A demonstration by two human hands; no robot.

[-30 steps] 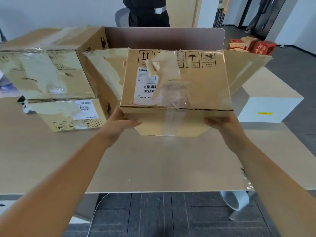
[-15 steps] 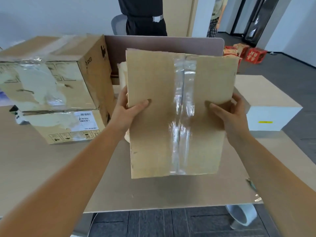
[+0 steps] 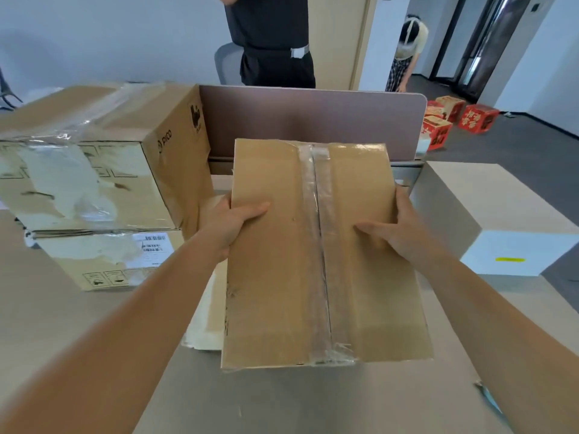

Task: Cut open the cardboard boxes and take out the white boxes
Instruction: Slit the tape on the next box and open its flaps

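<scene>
I hold a brown cardboard box [image 3: 275, 277] in front of me over the table, its taped bottom face turned toward me with a clear tape seam down the middle. My left hand [image 3: 230, 225] grips its left edge, thumb on the face. My right hand [image 3: 396, 228] grips the right edge, thumb on the face. A pale flap shows below its left side. Two taped cardboard boxes [image 3: 94, 183] are stacked at the left. A white box [image 3: 513, 256] with a tan top stands at the right.
A brown divider panel [image 3: 313, 120] runs along the table's far edge. A person in dark clothes stands behind it. Another person bends near red cartons [image 3: 470, 119] on the floor at the far right. The beige table [image 3: 62, 324] extends toward me.
The box was turned over from its labelled side to its taped bottom facing me, then lowered and tilted flatter toward the table. Both hands kept hold of its sides.
</scene>
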